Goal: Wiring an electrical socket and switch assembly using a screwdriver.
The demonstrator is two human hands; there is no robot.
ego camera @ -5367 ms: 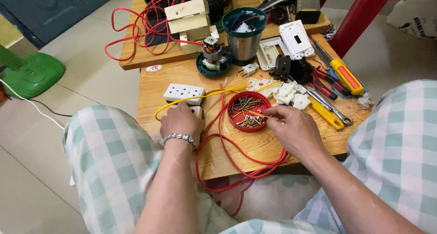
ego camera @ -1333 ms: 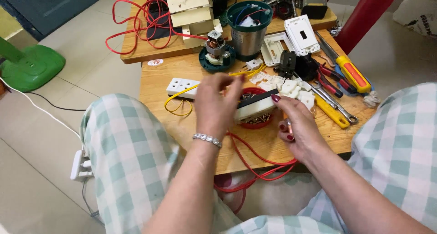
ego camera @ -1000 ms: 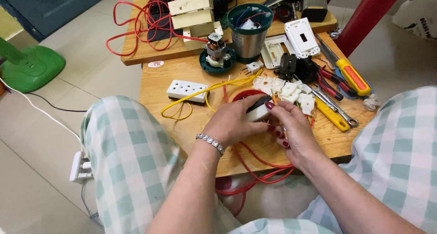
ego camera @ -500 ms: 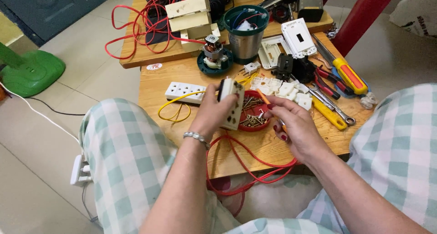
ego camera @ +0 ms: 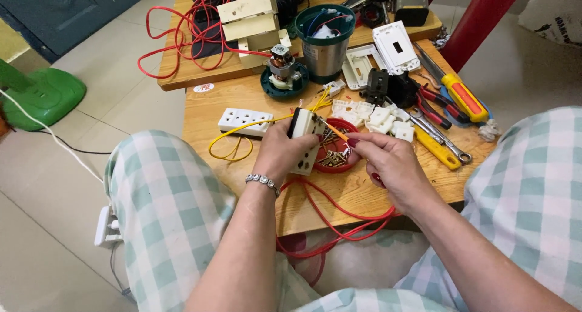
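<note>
**Socket block lifted over the screw dish**

Since half a second ago, the left hand point(ego camera: 282, 151) is keeping the white socket block point(ego camera: 305, 139) raised and upright above the table point(ego camera: 242, 166), while the right hand point(ego camera: 388, 166) is coming in closer to its top edge.

Starting at the far left, a green stand base point(ego camera: 45, 97) is sitting on the floor. On the table, a white multi-socket strip point(ego camera: 244, 120) is lying flat, with a yellow wire point(ego camera: 233, 145) looping beside it and running up to the block. The left hand, wearing a silver bracelet point(ego camera: 262, 181), is closing its grip around the block's left side, thumb and fingers wrapped on it. Just behind and below the block, a red dish of screws point(ego camera: 336, 157) is sitting partly hidden. The right hand's grip is pinching narrowly on a thin orange wire point(ego camera: 333, 130) that is touching the block's upper corner. A red cable point(ego camera: 339, 209) is curling under both wrists. Farther right, white socket parts point(ego camera: 373, 113), pliers point(ego camera: 430, 103) and a yellow-handled screwdriver point(ego camera: 464, 98) are lying well apart from the hands.
</note>
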